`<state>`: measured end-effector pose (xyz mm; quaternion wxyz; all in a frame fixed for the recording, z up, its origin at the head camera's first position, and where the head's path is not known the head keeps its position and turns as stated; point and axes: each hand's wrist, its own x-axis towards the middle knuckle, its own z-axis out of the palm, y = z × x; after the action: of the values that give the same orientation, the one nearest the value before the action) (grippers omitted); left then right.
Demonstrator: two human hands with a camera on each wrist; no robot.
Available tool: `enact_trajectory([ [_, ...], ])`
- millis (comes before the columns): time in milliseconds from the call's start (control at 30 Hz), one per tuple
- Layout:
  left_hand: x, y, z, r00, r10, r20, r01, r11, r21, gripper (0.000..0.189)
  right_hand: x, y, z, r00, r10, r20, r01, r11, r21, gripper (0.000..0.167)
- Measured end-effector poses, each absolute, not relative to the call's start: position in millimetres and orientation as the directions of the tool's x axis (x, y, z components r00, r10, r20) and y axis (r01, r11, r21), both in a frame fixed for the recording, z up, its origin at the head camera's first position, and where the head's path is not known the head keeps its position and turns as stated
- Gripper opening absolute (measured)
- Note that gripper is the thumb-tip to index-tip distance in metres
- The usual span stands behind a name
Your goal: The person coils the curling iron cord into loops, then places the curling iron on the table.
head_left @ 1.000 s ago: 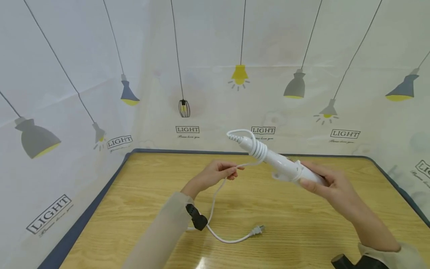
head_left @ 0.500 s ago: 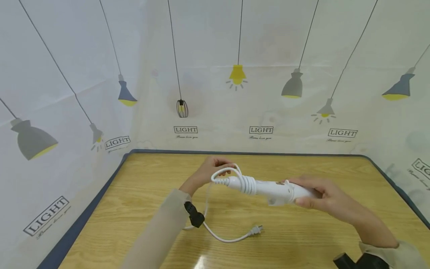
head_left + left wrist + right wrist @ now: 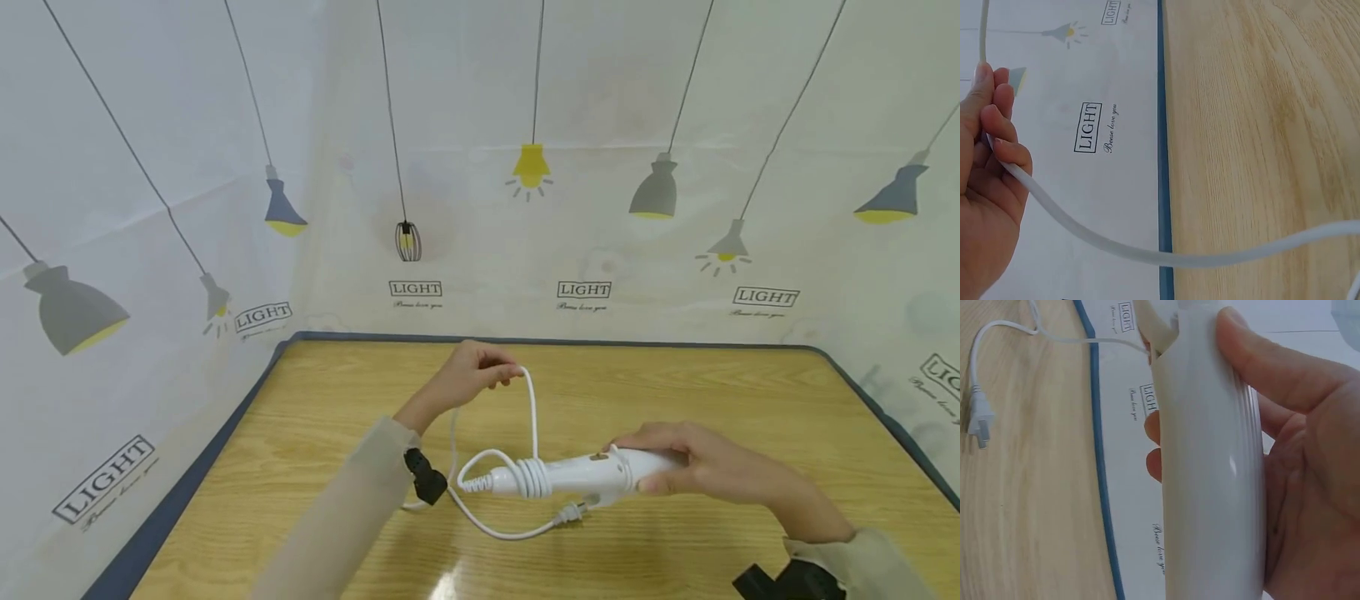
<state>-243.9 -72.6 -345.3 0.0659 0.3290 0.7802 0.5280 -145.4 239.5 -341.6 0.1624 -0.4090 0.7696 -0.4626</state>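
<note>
A white curling iron (image 3: 577,475) lies nearly level, low over the table. My right hand (image 3: 686,458) grips its right end; in the right wrist view the thumb and fingers wrap the smooth white body (image 3: 1210,462). Several turns of white cord (image 3: 533,412) circle the handle near its left end, where the cord loops out of a ribbed sleeve. Above and left of it, my left hand (image 3: 472,375) pinches the cord, which drops from the fingertips to the turns. The left wrist view shows the cord (image 3: 1085,234) running through the curled fingers.
The two-pin plug (image 3: 570,513) rests on the wooden table (image 3: 337,400), beneath the iron's middle, with its length of cord curving left under my left wrist. A dark blue border (image 3: 360,337) edges the table. Behind stands a pale sheet (image 3: 480,208) printed with lamps.
My right hand has lowered the curling iron and turned it from slanted to nearly level. My left hand has risen slightly, and the cord now stretches upward from the turns.
</note>
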Motion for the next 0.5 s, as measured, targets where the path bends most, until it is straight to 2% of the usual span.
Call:
enact_trajectory([
  [200, -245.7, -75.8, -338.3, -0.769, 0.579, 0.272, 0.482, 0.244, 0.842, 0.015, -147.5, 237.6, -347.6, -0.656, -0.749, 0.089, -0.491, 0.334, -0.804, 0.040],
  [333, -245.3, -75.5, -335.7, -0.755, 0.597, 0.273, 0.497, 0.248, 0.832, 0.016, -149.7, 238.1, -351.7, -0.721, -0.693, 0.015, -0.456, 0.458, -0.763, 0.045],
  [500, -232.0, -69.9, -323.6, -0.712, 0.650, 0.266, 0.526, 0.242, 0.816, 0.016, -151.7, 238.9, -355.9, -0.793, -0.605, -0.063, -0.425, 0.626, -0.654, 0.055],
])
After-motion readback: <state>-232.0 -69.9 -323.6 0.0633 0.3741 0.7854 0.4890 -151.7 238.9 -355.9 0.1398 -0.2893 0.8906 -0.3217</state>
